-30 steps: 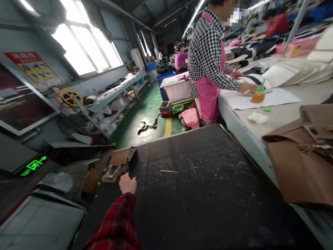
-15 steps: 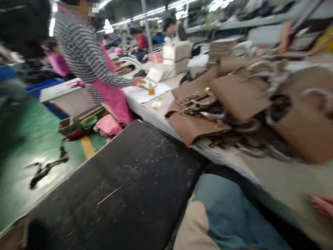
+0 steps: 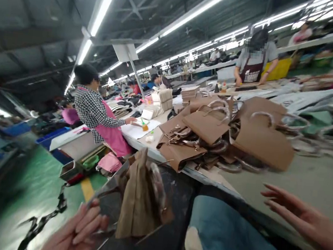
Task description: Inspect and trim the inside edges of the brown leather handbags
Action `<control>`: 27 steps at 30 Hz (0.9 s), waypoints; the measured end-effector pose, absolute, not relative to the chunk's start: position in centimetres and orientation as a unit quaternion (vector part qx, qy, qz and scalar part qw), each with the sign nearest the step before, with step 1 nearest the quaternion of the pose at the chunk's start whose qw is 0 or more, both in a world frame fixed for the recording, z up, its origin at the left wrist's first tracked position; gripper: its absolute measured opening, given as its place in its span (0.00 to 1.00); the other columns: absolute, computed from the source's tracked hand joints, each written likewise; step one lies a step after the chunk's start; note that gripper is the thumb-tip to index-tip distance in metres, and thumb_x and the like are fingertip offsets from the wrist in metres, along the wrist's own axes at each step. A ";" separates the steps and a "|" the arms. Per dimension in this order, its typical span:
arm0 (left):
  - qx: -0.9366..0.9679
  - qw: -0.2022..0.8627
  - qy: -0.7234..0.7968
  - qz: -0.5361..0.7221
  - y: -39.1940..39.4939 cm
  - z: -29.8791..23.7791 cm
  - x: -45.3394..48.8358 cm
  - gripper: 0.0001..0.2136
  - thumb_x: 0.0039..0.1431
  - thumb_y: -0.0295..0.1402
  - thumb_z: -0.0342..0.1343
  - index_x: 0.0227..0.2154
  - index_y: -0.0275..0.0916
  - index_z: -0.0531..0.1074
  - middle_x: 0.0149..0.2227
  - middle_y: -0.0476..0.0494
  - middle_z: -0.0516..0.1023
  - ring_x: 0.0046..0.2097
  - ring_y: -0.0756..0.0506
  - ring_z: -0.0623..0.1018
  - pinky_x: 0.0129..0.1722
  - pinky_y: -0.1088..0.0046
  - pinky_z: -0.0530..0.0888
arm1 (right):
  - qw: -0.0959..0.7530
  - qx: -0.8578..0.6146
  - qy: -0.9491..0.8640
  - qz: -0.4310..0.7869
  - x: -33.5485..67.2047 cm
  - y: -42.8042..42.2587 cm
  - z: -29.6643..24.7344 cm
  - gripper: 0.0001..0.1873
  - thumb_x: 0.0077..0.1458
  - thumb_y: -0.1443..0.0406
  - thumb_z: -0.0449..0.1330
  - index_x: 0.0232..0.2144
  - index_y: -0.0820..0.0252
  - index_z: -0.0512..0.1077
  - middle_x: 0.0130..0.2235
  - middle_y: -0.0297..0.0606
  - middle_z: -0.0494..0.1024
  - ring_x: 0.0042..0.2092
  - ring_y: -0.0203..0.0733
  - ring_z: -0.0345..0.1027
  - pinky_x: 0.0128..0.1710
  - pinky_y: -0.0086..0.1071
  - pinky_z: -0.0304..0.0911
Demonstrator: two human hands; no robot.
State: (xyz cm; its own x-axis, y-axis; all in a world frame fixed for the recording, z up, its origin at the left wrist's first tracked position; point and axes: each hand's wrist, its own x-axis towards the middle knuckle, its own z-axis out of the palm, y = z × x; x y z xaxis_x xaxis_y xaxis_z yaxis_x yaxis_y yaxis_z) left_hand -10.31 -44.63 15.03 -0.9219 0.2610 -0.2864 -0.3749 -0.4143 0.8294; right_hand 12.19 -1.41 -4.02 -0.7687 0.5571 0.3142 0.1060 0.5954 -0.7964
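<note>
brown bag (image 3: 137,206): plain sides, blurred, looped handles (image 3: 158,186), one glossy | left hand (image 3: 81,227): curled round one handle | right hand (image 3: 297,218): fingers loosely spread

Piled bags (image 3: 205,125) lie on the worktable (image 3: 313,178), behind and right of a single bag (image 3: 137,202).

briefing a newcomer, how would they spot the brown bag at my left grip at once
Find the long pale worktable, then the black tabletop beside it. Over that, at the left grip, is a tapering brown bag with a shiny handle. Unlike the heaped brown bags on the worktable, it is alone.
</note>
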 end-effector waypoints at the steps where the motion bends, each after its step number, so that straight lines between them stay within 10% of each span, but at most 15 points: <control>1: -0.028 0.209 0.481 0.851 -42.5 16.4 -9.5 0.09 0.65 0.22 0.41 0.36 0.33 0.66 0.19 0.58 0.55 0.16 0.59 0.60 0.21 0.85 0.70 | 0.313 -0.173 -0.855 0.377 12.7 -2.7 -2.3 0.21 0.57 0.59 0.57 0.54 0.48 0.67 0.44 0.42 0.78 0.41 0.44 0.76 0.35 0.27 0.73; 11: 0.113 0.511 0.364 0.770 -18.3 17.2 -0.8 0.08 0.63 0.26 0.42 0.40 0.38 0.65 0.18 0.57 0.52 0.16 0.56 0.56 0.20 0.80 0.69 | 0.467 -0.150 -0.857 0.159 23.3 -11.6 12.2 0.37 0.54 0.65 0.62 0.63 0.44 0.54 0.56 0.37 0.70 0.55 0.48 0.65 0.52 0.38 0.68; 22: 0.146 0.669 0.290 0.669 -7.1 10.5 5.9 0.08 0.65 0.28 0.45 0.35 0.29 0.68 0.18 0.60 0.46 0.17 0.59 0.51 0.17 0.84 0.60 | 0.496 -0.498 -0.706 0.086 28.6 -3.6 2.5 0.27 0.58 0.60 0.56 0.59 0.57 0.60 0.56 0.48 0.66 0.58 0.53 0.59 0.58 0.51 0.56; 27: 0.150 0.687 0.280 0.653 -5.1 7.7 7.1 0.07 0.63 0.30 0.51 0.34 0.30 0.69 0.18 0.60 0.43 0.17 0.58 0.50 0.18 0.83 0.60 | 0.423 -0.509 -0.743 0.102 29.8 -1.7 0.8 0.24 0.61 0.64 0.51 0.59 0.60 0.60 0.50 0.47 0.71 0.50 0.49 0.66 0.49 0.43 0.65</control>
State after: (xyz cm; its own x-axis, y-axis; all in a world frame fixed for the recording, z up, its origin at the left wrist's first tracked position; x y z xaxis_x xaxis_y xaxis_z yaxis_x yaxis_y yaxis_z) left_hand 7.08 -5.05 7.65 -0.0105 0.9821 -0.1883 -0.8142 0.1010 0.5717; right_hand 29.81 -1.74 0.78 -0.1241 0.8427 0.5238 0.6694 0.4608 -0.5827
